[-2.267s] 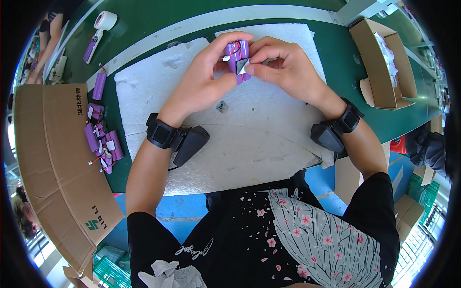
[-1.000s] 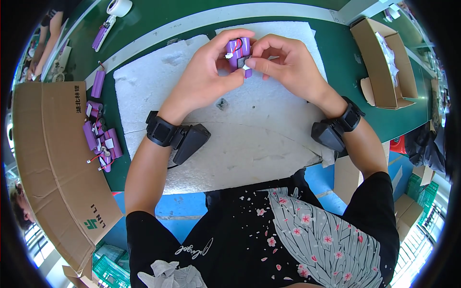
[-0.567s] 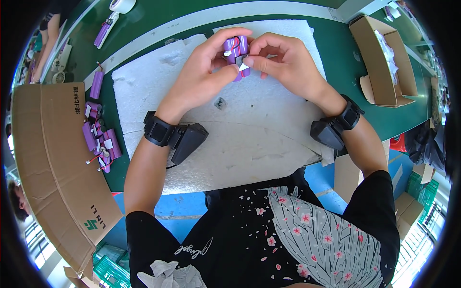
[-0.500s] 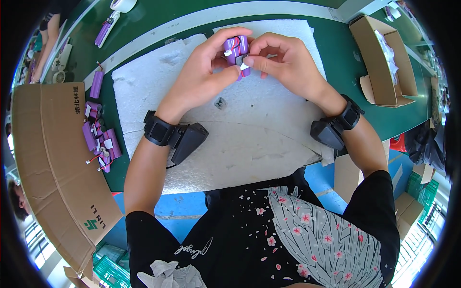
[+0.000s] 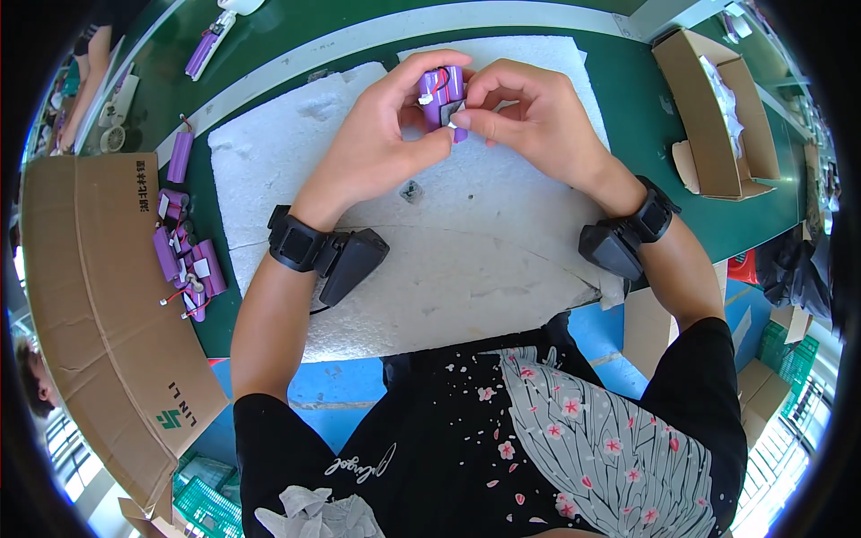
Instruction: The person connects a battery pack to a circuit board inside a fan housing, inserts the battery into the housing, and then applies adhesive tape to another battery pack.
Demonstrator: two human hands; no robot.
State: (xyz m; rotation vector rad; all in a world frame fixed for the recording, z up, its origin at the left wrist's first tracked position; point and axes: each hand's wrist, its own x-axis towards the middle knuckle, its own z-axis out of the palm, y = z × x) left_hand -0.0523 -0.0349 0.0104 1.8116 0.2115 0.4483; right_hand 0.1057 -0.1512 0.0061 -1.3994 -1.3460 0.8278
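A purple battery pack (image 5: 439,86) with thin red and black leads and a small white connector (image 5: 426,99) is upright between my hands, over the far part of the foam sheet. My left hand (image 5: 381,134) is closed around its left side, thumb low and fingers behind the top. On the right, my right hand (image 5: 529,112) pinches a small white-and-grey piece, perhaps a sticker (image 5: 454,111), against the lower front of the pack. The fingertips hide part of that piece. Both wrists wear black strapped devices.
A white foam sheet (image 5: 448,260) covers the green table (image 5: 260,81). Several purple battery packs (image 5: 188,260) with leads lie at the left beside a large cardboard box (image 5: 99,296). An open cardboard box (image 5: 717,117) stands at the right. Another purple pack (image 5: 208,49) lies beyond the pale strip.
My right thumb and the white-and-grey piece have shifted slightly on the pack's lower front. My left thumb has moved a little. The far purple pack has slid slightly up and right.
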